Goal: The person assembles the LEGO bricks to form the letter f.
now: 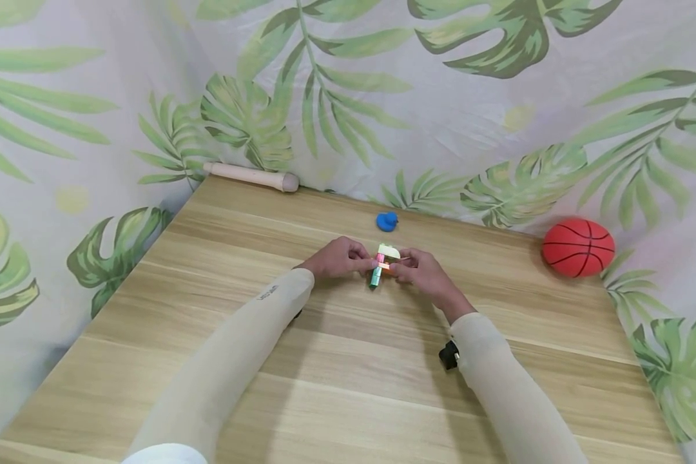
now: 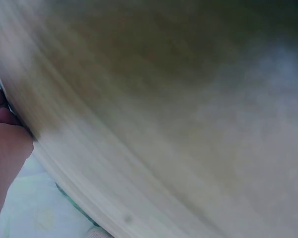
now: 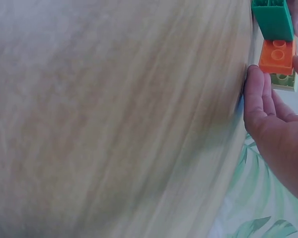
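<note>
A small stack of toy building blocks is held between both hands above the wooden table. It has a green block [image 3: 274, 22] at its near end, an orange block [image 3: 277, 58] in the middle and a pale yellow curved block [image 1: 389, 251] at the far end. My right hand [image 1: 427, 274] pinches the orange block between thumb and fingers. From the other side, my left hand [image 1: 339, 258] grips the stack by its pinkish part, thumb toward the blocks. The left wrist view shows only part of that hand at its edge, without the blocks.
A blue toy duck [image 1: 386, 222] sits just beyond the hands. At the back left lies a pale pink microphone [image 1: 252, 175]. A red toy basketball [image 1: 579, 247] rests at the right edge of the wooden table [image 1: 348, 399]. Leaf-patterned cloth [image 1: 348, 84] hangs behind.
</note>
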Tool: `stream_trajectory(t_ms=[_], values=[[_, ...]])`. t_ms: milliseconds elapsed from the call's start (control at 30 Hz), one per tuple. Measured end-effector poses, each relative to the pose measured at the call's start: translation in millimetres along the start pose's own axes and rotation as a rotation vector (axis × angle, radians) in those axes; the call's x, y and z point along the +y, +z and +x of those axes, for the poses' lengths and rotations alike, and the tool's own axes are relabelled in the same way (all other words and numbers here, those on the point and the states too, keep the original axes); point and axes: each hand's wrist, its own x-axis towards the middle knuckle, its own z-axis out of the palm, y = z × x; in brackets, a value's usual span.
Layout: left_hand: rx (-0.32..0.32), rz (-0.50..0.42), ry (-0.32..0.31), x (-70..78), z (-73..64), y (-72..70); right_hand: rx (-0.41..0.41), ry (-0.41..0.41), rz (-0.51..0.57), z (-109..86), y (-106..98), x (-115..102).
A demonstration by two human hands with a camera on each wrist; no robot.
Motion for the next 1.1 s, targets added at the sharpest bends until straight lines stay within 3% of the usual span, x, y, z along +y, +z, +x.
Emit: stream_trajectory(t_ms=[600, 1100], values=[[-0.026, 0.013, -0.001, -0.7, -1.2, -1.9, 0.000, 0.016, -0.013, 2.3, 1.3, 5.7], [-0.050, 0.001, 0.034, 0.1, -2.6, -1.1, 0.009, 0.005, -0.026, -1.8, 5.9, 10.3]])
